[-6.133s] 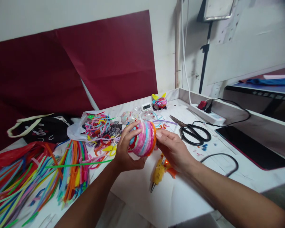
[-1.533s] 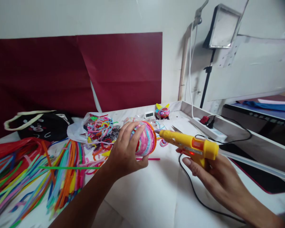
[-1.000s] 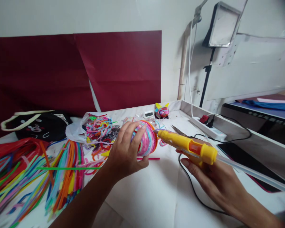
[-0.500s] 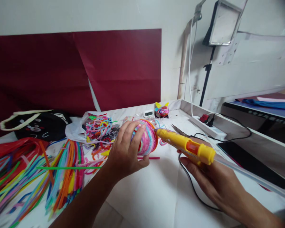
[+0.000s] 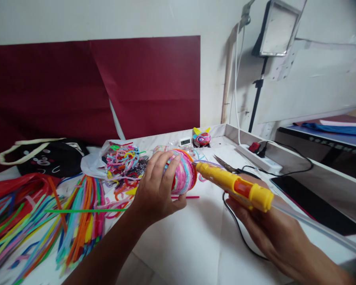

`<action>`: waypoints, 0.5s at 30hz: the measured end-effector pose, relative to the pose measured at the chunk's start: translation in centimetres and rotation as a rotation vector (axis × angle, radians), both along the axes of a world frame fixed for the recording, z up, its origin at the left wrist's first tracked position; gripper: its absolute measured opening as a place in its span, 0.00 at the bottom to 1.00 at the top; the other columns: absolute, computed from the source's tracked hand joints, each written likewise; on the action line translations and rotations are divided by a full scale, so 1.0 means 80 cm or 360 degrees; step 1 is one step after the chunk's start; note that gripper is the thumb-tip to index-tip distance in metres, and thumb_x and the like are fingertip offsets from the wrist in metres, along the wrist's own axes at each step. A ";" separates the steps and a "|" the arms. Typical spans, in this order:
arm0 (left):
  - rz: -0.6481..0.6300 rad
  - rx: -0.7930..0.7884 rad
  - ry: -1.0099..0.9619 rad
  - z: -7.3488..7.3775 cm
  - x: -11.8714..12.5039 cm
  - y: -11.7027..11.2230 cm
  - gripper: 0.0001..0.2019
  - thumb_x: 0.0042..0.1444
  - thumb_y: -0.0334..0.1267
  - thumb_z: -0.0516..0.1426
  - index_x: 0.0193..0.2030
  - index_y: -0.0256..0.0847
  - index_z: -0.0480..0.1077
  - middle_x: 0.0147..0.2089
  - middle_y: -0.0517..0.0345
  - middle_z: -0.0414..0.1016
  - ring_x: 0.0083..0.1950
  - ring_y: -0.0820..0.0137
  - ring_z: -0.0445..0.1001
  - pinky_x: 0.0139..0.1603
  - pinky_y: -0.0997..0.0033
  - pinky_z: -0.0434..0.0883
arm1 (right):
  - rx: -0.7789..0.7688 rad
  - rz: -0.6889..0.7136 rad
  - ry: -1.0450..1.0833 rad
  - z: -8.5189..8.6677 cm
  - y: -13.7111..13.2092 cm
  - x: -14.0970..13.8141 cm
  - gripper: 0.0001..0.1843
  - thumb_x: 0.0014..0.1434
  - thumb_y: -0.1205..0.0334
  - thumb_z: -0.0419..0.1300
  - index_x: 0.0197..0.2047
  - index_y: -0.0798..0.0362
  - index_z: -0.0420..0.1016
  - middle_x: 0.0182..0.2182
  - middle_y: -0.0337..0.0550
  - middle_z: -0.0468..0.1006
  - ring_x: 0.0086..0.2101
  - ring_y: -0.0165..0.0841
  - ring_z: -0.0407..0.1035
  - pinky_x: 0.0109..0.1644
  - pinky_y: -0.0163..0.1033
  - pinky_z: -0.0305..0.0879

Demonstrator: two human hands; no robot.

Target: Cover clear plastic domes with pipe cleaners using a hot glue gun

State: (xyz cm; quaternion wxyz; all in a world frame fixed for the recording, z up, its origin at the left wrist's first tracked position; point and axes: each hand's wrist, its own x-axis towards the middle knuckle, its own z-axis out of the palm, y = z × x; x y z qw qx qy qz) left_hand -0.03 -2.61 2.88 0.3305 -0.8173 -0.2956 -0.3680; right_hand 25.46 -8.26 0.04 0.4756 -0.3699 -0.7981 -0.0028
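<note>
My left hand (image 5: 160, 184) is closed around a ball wrapped in coloured pipe cleaners (image 5: 184, 172), with pink, light blue, red and orange bands showing. The fingers cover its left side. My right hand (image 5: 264, 217) grips a yellow hot glue gun (image 5: 234, 184), a clear glue stick (image 5: 311, 221) sticking out of its back end. The nozzle is at the ball's right edge, by the orange band; whether it touches I cannot tell. A thin purple strand (image 5: 206, 162) shows just behind the nozzle. Scissors (image 5: 225, 164) lie behind the glue gun.
Bundles of pipe cleaners (image 5: 83, 217) and a bag of coloured scraps (image 5: 95, 164) lie on the left, with a black bag (image 5: 41, 158) behind. A small timer (image 5: 185, 141) and a yellow-eared figure (image 5: 201, 138) stand at the back. Right are a power strip (image 5: 261, 160) and black phone (image 5: 314, 206).
My right hand and the glue gun have shifted slightly right and down, the nozzle staying near the ball's edge. My left hand keeps its hold on the ball.
</note>
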 end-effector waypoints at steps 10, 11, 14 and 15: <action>-0.0020 0.0071 -0.0005 0.003 0.002 0.001 0.39 0.45 0.36 0.62 0.64 0.27 0.55 0.57 0.30 0.64 0.61 0.42 0.66 0.61 0.38 0.67 | 0.0219 -0.0014 -0.0054 0.005 -0.001 -0.001 0.22 0.63 0.70 0.55 0.60 0.50 0.63 0.51 0.50 0.76 0.47 0.41 0.75 0.46 0.44 0.75; -0.0023 0.0075 -0.0006 0.003 0.002 0.001 0.39 0.45 0.36 0.63 0.64 0.26 0.56 0.57 0.29 0.65 0.61 0.41 0.66 0.61 0.38 0.67 | 0.0231 -0.0023 -0.0066 0.004 -0.001 0.000 0.22 0.63 0.70 0.55 0.60 0.51 0.63 0.51 0.51 0.75 0.46 0.41 0.75 0.46 0.44 0.75; -0.0023 0.0077 -0.0022 0.005 0.002 0.000 0.39 0.44 0.36 0.63 0.63 0.25 0.56 0.57 0.29 0.65 0.61 0.41 0.66 0.61 0.38 0.67 | 0.0257 -0.0040 -0.0082 0.002 -0.003 0.001 0.20 0.64 0.69 0.55 0.59 0.51 0.63 0.51 0.51 0.76 0.45 0.40 0.75 0.45 0.43 0.75; -0.0021 0.0078 -0.0027 0.005 0.002 0.000 0.39 0.45 0.36 0.63 0.64 0.26 0.56 0.57 0.30 0.65 0.60 0.42 0.66 0.61 0.38 0.67 | 0.0266 -0.0046 -0.0082 0.002 -0.004 0.001 0.20 0.64 0.69 0.55 0.58 0.51 0.63 0.50 0.51 0.76 0.44 0.40 0.75 0.44 0.42 0.75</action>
